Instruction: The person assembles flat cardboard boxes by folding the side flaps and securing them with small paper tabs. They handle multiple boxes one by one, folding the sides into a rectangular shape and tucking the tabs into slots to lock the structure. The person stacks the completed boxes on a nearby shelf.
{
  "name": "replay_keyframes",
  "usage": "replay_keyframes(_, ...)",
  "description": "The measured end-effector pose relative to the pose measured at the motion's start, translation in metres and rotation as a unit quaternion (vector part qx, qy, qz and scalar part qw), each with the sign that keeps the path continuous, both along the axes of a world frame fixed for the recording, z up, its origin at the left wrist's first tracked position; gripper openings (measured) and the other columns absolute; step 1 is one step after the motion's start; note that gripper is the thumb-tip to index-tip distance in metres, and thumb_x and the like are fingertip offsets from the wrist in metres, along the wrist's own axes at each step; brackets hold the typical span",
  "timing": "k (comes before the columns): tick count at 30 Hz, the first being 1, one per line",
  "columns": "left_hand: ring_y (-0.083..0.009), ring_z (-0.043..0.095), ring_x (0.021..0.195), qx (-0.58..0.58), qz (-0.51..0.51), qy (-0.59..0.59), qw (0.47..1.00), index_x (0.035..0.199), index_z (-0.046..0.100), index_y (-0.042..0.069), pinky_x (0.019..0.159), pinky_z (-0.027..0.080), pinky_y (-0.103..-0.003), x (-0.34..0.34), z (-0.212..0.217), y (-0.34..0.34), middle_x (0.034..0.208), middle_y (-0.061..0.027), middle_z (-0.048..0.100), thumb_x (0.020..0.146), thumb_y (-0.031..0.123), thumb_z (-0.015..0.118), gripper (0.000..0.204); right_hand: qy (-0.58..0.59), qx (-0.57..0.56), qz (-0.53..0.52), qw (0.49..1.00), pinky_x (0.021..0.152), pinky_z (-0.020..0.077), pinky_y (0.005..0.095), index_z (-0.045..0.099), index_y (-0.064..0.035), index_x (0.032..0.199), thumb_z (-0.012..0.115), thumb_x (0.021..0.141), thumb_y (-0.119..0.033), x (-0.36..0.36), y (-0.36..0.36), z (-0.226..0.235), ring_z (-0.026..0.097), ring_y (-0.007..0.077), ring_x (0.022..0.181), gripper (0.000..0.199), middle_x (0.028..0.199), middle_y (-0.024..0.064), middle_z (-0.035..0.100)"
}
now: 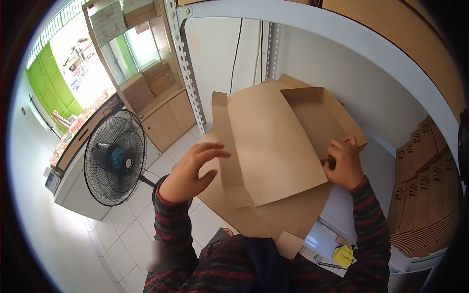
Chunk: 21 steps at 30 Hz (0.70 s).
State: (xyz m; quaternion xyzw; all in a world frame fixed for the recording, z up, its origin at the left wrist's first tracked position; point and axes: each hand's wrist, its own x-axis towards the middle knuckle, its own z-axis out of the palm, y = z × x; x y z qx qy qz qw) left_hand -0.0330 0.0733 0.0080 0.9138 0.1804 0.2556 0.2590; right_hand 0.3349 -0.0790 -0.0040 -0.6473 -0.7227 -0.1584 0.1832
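Note:
A partly folded brown cardboard box (268,141) lies before me, with a wide panel across its middle and a raised flap along its left side. Its right part forms a shallow tray with upright walls (322,110). My right hand (344,163) has its fingers curled at the right edge of the middle panel, pinching the cardboard there. Just off the left flap hovers my left hand (193,171), fingers apart and holding nothing. A lower panel of the box reaches toward my body, ending in a small tab (289,244).
A black standing fan (115,157) is at the left, by a wooden cabinet (168,117) with glass. Stacked flat brown boxes (422,190) fill the right. A white metal shelf frame (312,22) arches over the work. Below right lies a yellow cloth (344,256).

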Motion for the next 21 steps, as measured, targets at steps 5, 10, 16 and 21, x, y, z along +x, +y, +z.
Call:
replay_keyframes(5,-0.0271,0.056,0.107,-0.122,0.001,-0.023,0.992,0.110,0.067,0.007,0.094,0.046,-0.036,-0.005,-0.037,-0.034,0.111,-0.0102,0.058,0.068,-0.009,0.071,0.045,-0.097,-0.021,-0.104,0.990,0.094,0.0378,0.0478,0.060,-0.0011,0.078,0.063,0.064,-0.006,0.013,-0.014,-0.002,0.057,0.0333,0.087,0.015,0.087,0.0155,0.057)
replay_keyframes(10,-0.0262,0.059,0.095,-0.081,0.035,-0.068,0.994,0.099,0.070,0.004,0.086,0.050,-0.035,0.006,-0.063,-0.051,0.101,-0.0091,0.060,0.069,-0.007,0.070,0.032,-0.101,0.036,0.001,0.994,0.100,0.0356,0.0505,0.061,-0.0004,0.088,0.065,0.065,-0.004,-0.051,-0.016,0.021,0.055,0.0346,0.099,0.024,0.100,0.0159,0.059)
replay_keyframes(16,-0.0244,0.064,0.080,-0.116,0.073,-0.165,0.977,0.090,0.069,0.001,0.072,0.052,-0.032,0.020,-0.077,-0.050,0.092,-0.0105,0.065,0.077,-0.005,0.070,0.015,-0.027,0.001,0.225,0.974,0.090,0.0463,0.0443,0.060,-0.0032,0.084,0.062,0.074,-0.008,-0.127,-0.017,-0.006,0.059,0.0265,0.088,0.011,0.093,0.0106,0.060)
replay_keyframes(21,-0.0232,0.065,0.074,-0.068,0.122,-0.182,0.973,0.092,0.068,0.000,0.066,0.052,-0.031,0.026,-0.078,-0.047,0.086,-0.0107,0.066,0.080,-0.001,0.071,0.013,-0.105,-0.004,0.281,0.954,0.083,0.0498,0.0360,0.062,-0.0043,0.081,0.062,0.073,-0.010,-0.131,0.001,-0.015,0.060,0.0214,0.081,0.010,0.086,0.0074,0.062)
